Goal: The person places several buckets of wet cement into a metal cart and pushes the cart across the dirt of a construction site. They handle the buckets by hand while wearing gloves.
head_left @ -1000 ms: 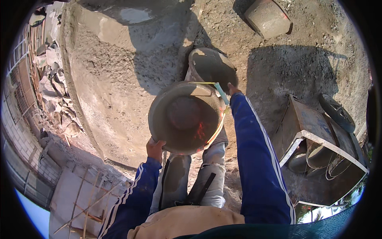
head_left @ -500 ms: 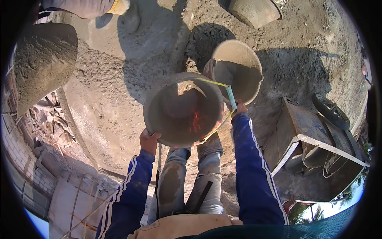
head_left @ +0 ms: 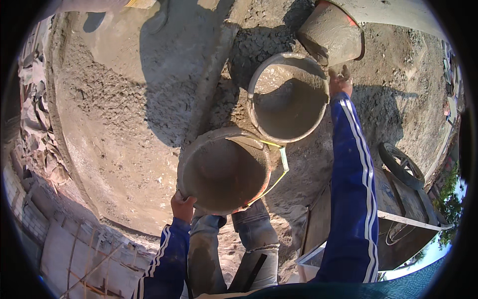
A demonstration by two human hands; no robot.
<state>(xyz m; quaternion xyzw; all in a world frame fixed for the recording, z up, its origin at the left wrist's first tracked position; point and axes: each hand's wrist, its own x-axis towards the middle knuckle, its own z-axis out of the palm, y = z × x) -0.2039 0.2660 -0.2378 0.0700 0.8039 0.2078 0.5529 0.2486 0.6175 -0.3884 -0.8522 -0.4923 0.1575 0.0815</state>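
Note:
My left hand [head_left: 183,207] grips the near-left rim of a mortar-smeared bucket [head_left: 189,159], fingers closed. Its mouth faces up, and the inside is dark with a coating of mortar. A yellow-green handle with a pale green grip [head_left: 285,159] hangs off its right side. Just beyond stands a second bucket [head_left: 252,107] holding wet grey mortar [head_left: 291,112]. My right hand [head_left: 340,80] is stretched out past this bucket's right rim, fingers apart, holding nothing. Close above it is a third, tilted bucket [head_left: 333,37], orange under its grey crust; whether the fingertips touch it I cannot tell.
Wet mortar [head_left: 114,124] spreads over the ground to the left. Rubble [head_left: 40,114] lies at the far left. A metal barrow-like box [head_left: 398,199] with a wheel [head_left: 402,164] stands at right. A large pale grey shape [head_left: 398,12], unclear, fills the upper right edge.
My right hand has let go of the near bucket's handle and reached forward and right, opening. The third bucket has come closer. The large mud-coated shape at left has gone out of view.

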